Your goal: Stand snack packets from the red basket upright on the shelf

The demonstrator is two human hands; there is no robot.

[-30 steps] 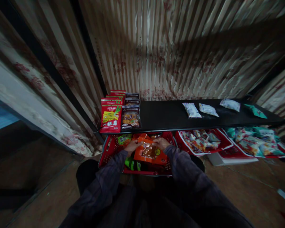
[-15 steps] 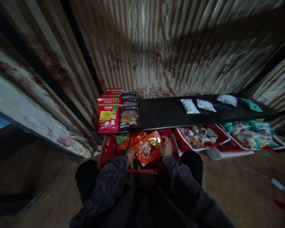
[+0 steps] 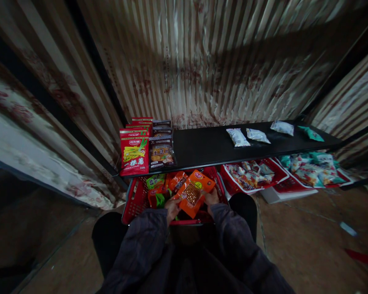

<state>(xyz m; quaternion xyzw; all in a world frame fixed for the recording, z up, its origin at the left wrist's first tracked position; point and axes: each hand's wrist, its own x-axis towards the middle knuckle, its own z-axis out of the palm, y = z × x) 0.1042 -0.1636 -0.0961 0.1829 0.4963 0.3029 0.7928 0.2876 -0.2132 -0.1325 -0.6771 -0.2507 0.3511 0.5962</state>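
Note:
An orange snack packet with a clear window is held tilted over a red basket. My left hand grips its lower left edge, fingers closed. At its right edge my right hand is closed on the same packet. Beneath and to the left, a green-topped packet and other orange packets lie in the basket. Part of the basket's contents is hidden by the held packet and my hands.
Above the basket runs a black shelf. Red packets and dark brown packets stand in rows at its left end; white packets and a green one lie to the right. Two filled baskets sit under the shelf.
The orange packet has come slightly nearer to me and its printed front now shows more clearly, with less glare. Both hands still hold it. The whole view has shifted a little.

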